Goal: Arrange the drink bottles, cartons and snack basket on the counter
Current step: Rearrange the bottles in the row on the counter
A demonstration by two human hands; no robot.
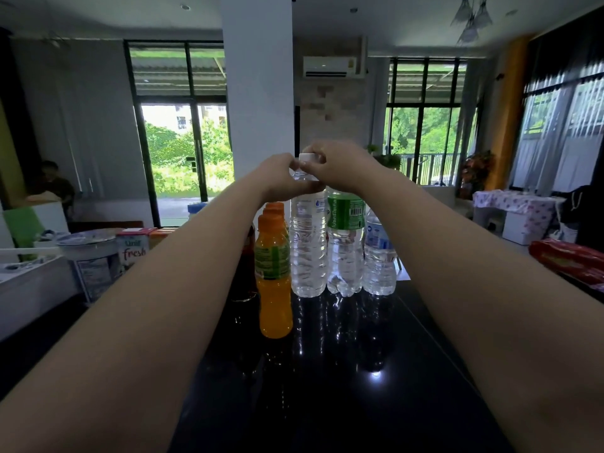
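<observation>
A tall clear water bottle [308,246] with a white cap stands upright on the black counter [343,371]. My left hand [281,178] grips its neck and my right hand [333,168] pinches the cap. To its right stand a green-labelled water bottle [345,246] and a smaller blue-labelled water bottle [379,256]. On its left, orange juice bottles [274,276] stand in a row, with a dark drink bottle [245,266] partly hidden behind my left forearm. Milk cartons [132,250] sit at the far left. No snack basket is visible.
A white tub with a bowl on top [93,256] stands left of the cartons. A red snack package [568,259] lies at the right edge. A white pillar [258,86] rises behind the bottles. A person sits far left by the wall.
</observation>
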